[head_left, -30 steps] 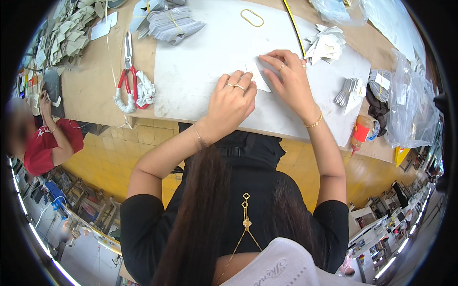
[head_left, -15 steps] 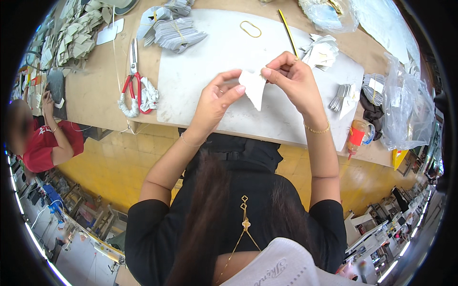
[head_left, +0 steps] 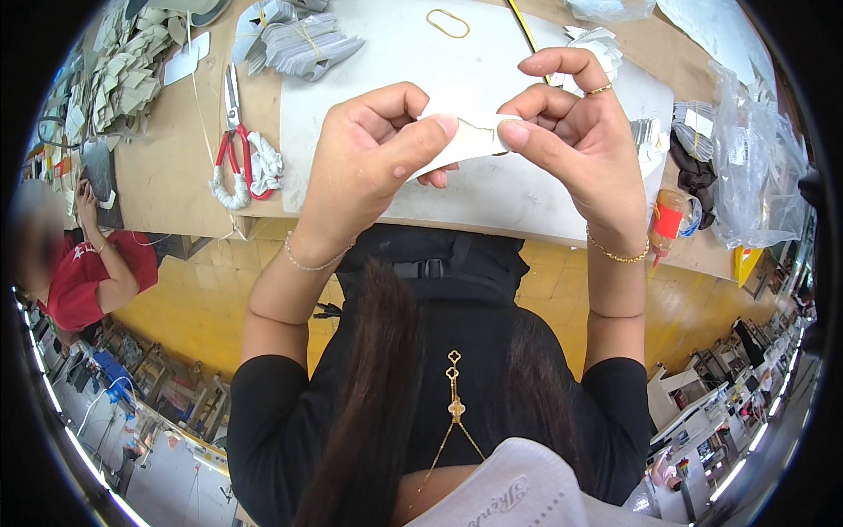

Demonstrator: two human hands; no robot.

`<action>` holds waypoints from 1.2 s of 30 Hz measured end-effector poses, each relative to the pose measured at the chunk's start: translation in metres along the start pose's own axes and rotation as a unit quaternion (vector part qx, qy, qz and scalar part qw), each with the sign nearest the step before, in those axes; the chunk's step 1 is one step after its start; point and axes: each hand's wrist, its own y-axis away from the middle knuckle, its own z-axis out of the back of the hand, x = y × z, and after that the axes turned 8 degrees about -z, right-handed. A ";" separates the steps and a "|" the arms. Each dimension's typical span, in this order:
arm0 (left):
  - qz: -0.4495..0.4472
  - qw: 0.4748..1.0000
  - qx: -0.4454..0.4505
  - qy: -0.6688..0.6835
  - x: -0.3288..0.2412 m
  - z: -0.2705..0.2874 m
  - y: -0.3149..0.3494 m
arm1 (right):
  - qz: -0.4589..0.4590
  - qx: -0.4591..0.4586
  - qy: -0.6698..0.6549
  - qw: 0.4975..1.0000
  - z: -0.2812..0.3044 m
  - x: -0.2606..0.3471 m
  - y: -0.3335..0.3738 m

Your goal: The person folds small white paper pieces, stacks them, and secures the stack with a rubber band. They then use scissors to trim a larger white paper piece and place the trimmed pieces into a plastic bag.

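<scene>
Between my two hands is a small white cut piece (head_left: 470, 145), fabric or leather by its look, with a dark line along its upper edge. My left hand (head_left: 378, 145) pinches one end between thumb and fingers. The other end is gripped by my right hand (head_left: 562, 132), thumb on top, with the outer fingers raised and spread. The piece is held up over the white board (head_left: 386, 57) on the table. Behind my right hand lies a stack of white pieces (head_left: 597, 48), partly covered.
Red-handled scissors (head_left: 233, 132) with cloth-wrapped grips lie left. Grey bundles (head_left: 312, 44), a rubber band (head_left: 448, 24) and a yellow-black pencil (head_left: 522, 26) are farther back. At right are a red-labelled bottle (head_left: 667, 220) and clear plastic bags (head_left: 755, 167). A person in red (head_left: 105, 272) sits left.
Both hands have come closer and higher in view with the white piece. It has turned from hanging point-down to lying stretched sideways between my fingers.
</scene>
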 end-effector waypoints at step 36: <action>-0.072 0.997 -0.013 0.001 0.008 -0.003 0.006 | 0.017 0.000 -0.106 0.994 -0.005 -0.007 0.004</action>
